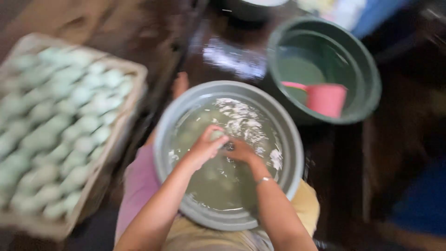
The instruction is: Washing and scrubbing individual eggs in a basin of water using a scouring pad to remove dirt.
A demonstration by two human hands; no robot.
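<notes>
Egg (pixel 216 135), pale green and smooth, is sitting at the surface of cloudy, foamy water in a round grey plastic basin (pixel 163 125), with the left hand (pixel 204 145) curling closed around it and the right hand (pixel 239 149) pressing in just beside, its grip too blurred to tell. A shallow tray (pixel 131 95) packed with rows of matching pale green eggs is lying well to the left, and a dark green tub (pixel 367 74) holding a pink plastic dipper (pixel 325 98) is crowding the basin's far right rim. Egg's long axis is not readable through the motion blur.
</notes>
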